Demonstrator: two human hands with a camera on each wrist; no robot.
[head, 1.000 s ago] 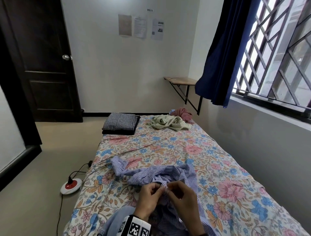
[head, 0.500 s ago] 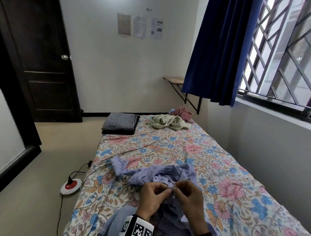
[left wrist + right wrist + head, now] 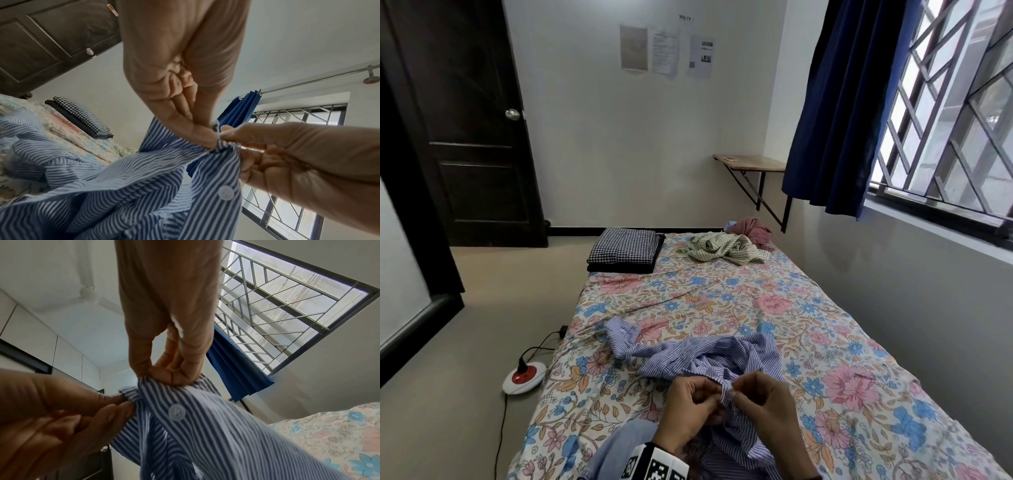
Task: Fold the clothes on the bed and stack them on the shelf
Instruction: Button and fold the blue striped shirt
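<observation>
A blue-and-white striped shirt [image 3: 709,356] is seen bunched at the lower centre of the head view, on a bed [image 3: 808,308] covered with a floral sheet, and its buttoned edge is pinched from both sides. The left hand [image 3: 688,407] is closed on the fabric, the cloth being nipped between thumb and curled fingers; the right hand [image 3: 763,401] is likewise clamped on the same edge, the two pinches almost touching. In the left wrist view, the gathered stripe is shown squeezed at the centre right of the frame, with a white button [image 3: 226,193] visible on the placket just below the grip. The same button is shown at the centre of the right wrist view, beside the fingertips of the left hand. The rest of the shirt is left spread over the sheet, one sleeve trailing toward the left edge of the bed. At the far end of the bed, in the middle of the head view, a folded checked garment [image 3: 625,246] is laid on top of a folded black one [image 3: 619,267], and to its right a crumpled green-striped shirt [image 3: 722,248] and a reddish garment [image 3: 751,229] are heaped. A wooden shelf [image 3: 751,162] is fixed to the wall at the centre right, beside a blue curtain [image 3: 835,120] and a barred window [image 3: 945,113]. A dark door [image 3: 458,120] is seen at the upper left, and a red-and-white socket [image 3: 524,375] on the floor at the lower left.
</observation>
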